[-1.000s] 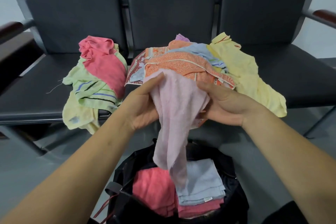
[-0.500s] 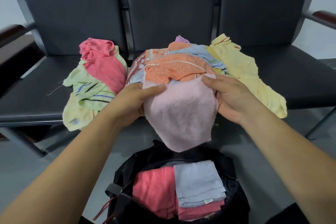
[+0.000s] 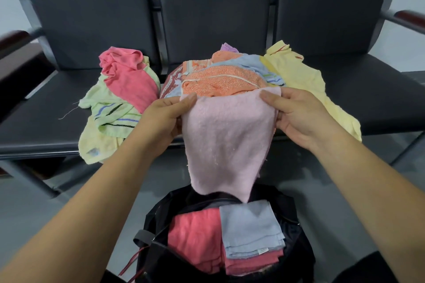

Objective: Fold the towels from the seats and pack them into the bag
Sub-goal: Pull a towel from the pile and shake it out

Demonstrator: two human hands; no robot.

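Observation:
A pale pink towel [image 3: 226, 142] hangs spread in the air above the open black bag [image 3: 299, 257]. My left hand [image 3: 164, 117] pinches its top left corner and my right hand [image 3: 296, 115] pinches its top right corner. Its lower edge dangles just over the bag's mouth. Inside the bag lie a folded light blue towel [image 3: 249, 227] and folded coral pink towels [image 3: 195, 236]. Behind the held towel, on the middle seat, sits a heap topped by an orange towel [image 3: 220, 84].
On the left seat [image 3: 39, 122] lies a coral pink towel [image 3: 131, 78] over green striped and yellow ones. A yellow towel [image 3: 301, 76] drapes over the right side of the heap. Dark armrests stand at both ends of the black bench; grey floor surrounds the bag.
The pink towel went from a bunched strip hanging between my hands to a flat spread sheet. Both hands rose and moved apart to its top corners.

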